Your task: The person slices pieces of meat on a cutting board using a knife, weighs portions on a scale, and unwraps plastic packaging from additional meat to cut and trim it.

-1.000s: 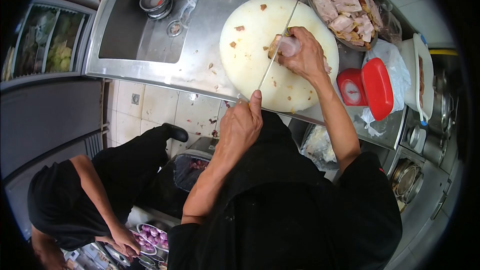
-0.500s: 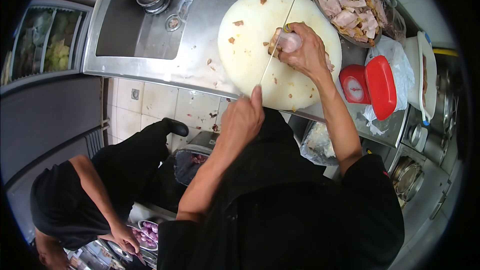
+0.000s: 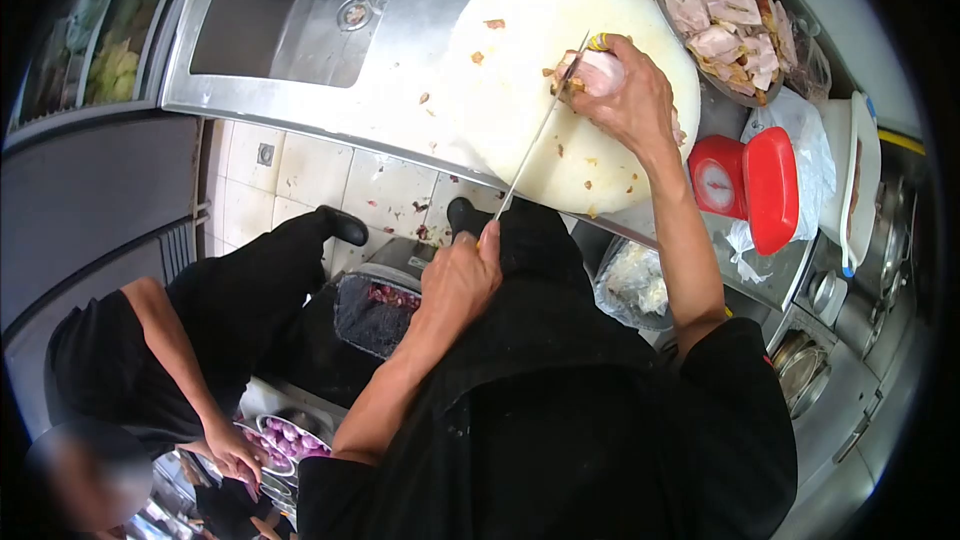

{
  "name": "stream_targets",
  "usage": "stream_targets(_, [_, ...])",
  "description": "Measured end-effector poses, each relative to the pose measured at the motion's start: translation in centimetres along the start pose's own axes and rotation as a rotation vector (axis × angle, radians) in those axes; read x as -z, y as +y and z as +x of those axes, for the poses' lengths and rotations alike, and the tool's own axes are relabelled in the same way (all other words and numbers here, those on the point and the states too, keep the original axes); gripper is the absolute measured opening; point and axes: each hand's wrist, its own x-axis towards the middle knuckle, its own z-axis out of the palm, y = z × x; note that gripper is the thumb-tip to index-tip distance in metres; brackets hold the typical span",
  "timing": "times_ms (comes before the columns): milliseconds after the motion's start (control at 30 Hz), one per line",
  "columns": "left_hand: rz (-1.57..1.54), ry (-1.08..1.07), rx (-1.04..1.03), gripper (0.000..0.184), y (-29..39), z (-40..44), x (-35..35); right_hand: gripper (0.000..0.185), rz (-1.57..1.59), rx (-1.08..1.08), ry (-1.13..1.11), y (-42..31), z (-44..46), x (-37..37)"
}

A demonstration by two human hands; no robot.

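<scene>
My left hand [image 3: 458,280] is closed round the handle of a long knife [image 3: 535,135], whose blade slants up across the round white cutting board [image 3: 490,90]. On the board, my right hand [image 3: 632,105] grips a piece of meat [image 3: 598,73], pale on top and browned along its edge. The upper part of the blade lies against the meat's left side, close to the fingertips. A yellow band shows on one finger of this hand. Small brown scraps [image 3: 494,24] are scattered over the board, and part of another meat piece is hidden behind my right hand.
A tray of cooked meat slices [image 3: 725,0] stands at the upper right, near a red scale [image 3: 745,185]. To the left is a sink [image 3: 290,30] with metal bowls. A co-worker [image 3: 150,350] is at lower left, by bowls of purple onions [image 3: 290,437]. Below stands a dark bin [image 3: 375,325].
My left hand has drawn the knife back toward my body, so less blade extends past the meat. My right hand still holds the meat. The whole view has shifted slightly.
</scene>
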Motion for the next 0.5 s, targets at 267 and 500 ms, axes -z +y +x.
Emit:
stream_targets(267, [0.024, -0.057, 0.069, 0.057, 1.5, -1.5, 2.6, 0.063, -0.03, 0.026, -0.042, -0.1, 0.1, 0.2])
stream_targets(500, [0.082, -0.031, -0.044, 0.066, 2.4, 4.0, 0.2, 0.061, -0.08, 0.056, 0.005, -0.2, -0.2, 0.1])
